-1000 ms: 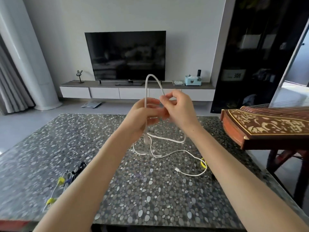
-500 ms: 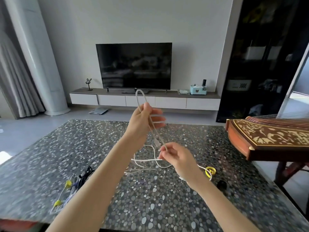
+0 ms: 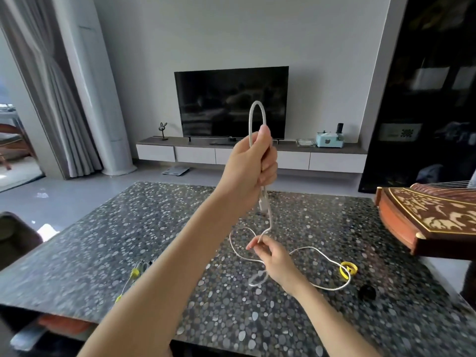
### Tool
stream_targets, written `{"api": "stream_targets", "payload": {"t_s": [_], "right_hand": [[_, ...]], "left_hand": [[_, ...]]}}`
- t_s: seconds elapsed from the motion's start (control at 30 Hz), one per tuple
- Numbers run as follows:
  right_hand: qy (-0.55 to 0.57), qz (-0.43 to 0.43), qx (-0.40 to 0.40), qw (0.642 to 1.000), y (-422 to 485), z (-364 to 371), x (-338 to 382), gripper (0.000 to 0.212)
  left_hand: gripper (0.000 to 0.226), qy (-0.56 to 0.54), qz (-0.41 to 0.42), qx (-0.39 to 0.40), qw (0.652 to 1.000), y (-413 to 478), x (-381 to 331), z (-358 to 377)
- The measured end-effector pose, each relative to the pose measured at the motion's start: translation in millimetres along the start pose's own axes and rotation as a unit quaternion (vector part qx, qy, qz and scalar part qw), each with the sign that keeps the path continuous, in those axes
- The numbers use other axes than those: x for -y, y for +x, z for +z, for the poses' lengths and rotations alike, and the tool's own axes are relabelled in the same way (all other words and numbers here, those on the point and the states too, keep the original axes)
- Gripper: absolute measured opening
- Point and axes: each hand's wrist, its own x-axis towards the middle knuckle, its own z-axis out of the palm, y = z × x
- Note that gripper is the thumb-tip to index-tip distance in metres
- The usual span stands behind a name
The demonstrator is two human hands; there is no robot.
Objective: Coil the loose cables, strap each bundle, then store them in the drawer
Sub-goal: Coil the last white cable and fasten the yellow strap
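Observation:
My left hand (image 3: 253, 166) is raised above the table and grips a white cable (image 3: 309, 249). A narrow loop of it stands up over my fist, and its plug hangs just below. Lower down, my right hand (image 3: 270, 256) pinches the same cable close to the tabletop. The rest of the cable lies in loose curves on the pebble-patterned table (image 3: 128, 228). A yellow strap roll (image 3: 348, 269) lies by the cable's far right curve, with a small black strap (image 3: 367, 291) beside it.
More cables with yellow ties (image 3: 131, 276) lie at the table's left, partly hidden by my left arm. A carved wooden zither (image 3: 425, 220) overhangs the table's right edge. A TV (image 3: 231, 101) stands on a low drawer cabinet (image 3: 195, 154) at the far wall.
My right hand has slid down the cable from my left hand to near the tabletop. My left hand has kept hold of the loop, and the view has shifted.

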Motion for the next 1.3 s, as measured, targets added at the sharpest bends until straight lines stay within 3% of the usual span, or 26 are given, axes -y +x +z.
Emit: {"api": "stream_targets", "payload": {"t_s": [0.17,0.27,0.33,0.4,0.5,0.6,0.73,0.83,0.9,0.97,1.03,1.17,1.3], "right_hand": [[0.012,0.032,-0.011,0.999,3,-31,2,0.012],[-0.088,-0.025,-0.042,0.995,0,-53,25,0.017],[-0.236,-0.121,-0.044,0.963,2,-59,51,0.013],[-0.372,-0.215,-0.032,0.902,5,-57,81,0.008],[-0.456,-0.286,-0.041,0.842,8,-50,119,0.003],[-0.464,-0.325,-0.073,0.821,6,-48,143,0.006],[-0.48,-0.332,-0.119,0.803,-1,-49,151,0.009],[-0.533,-0.346,-0.128,0.761,-4,-48,149,0.013],[-0.553,-0.372,-0.123,0.735,-5,-46,149,0.018],[-0.524,-0.371,-0.12,0.757,-6,-49,147,0.029],[-0.449,-0.323,-0.129,0.823,-4,-59,146,0.033],[-0.282,-0.163,-0.069,0.943,-3,-81,137,0.015],[-0.17,-0.126,-0.077,0.974,-12,-82,123,0.009]], "left_hand": [[0.038,0.15,-0.005,-0.053,0.987,-9,-7,-47],[0.036,0.317,-0.049,-0.125,0.939,-12,2,-81],[0.035,0.416,-0.1,-0.096,0.899,-15,15,-92],[0.048,0.472,-0.129,-0.023,0.872,-18,30,-94],[0.068,0.43,-0.154,0.056,0.888,-21,43,-88],[0.067,0.386,-0.198,0.093,0.896,-22,48,-88],[0.047,0.321,-0.238,0.163,0.902,-29,61,-92],[0.018,0.396,-0.201,0.173,0.879,-36,74,-80],[0.012,0.467,-0.153,0.167,0.855,-40,81,-70],[0.021,0.478,-0.135,0.162,0.853,-45,87,-65],[0.031,0.461,-0.145,0.152,0.862,-49,90,-65],[0.039,0.389,-0.14,0.133,0.901,-56,88,-67],[0.034,0.432,-0.088,0.153,0.885,-56,87,-68]]}}
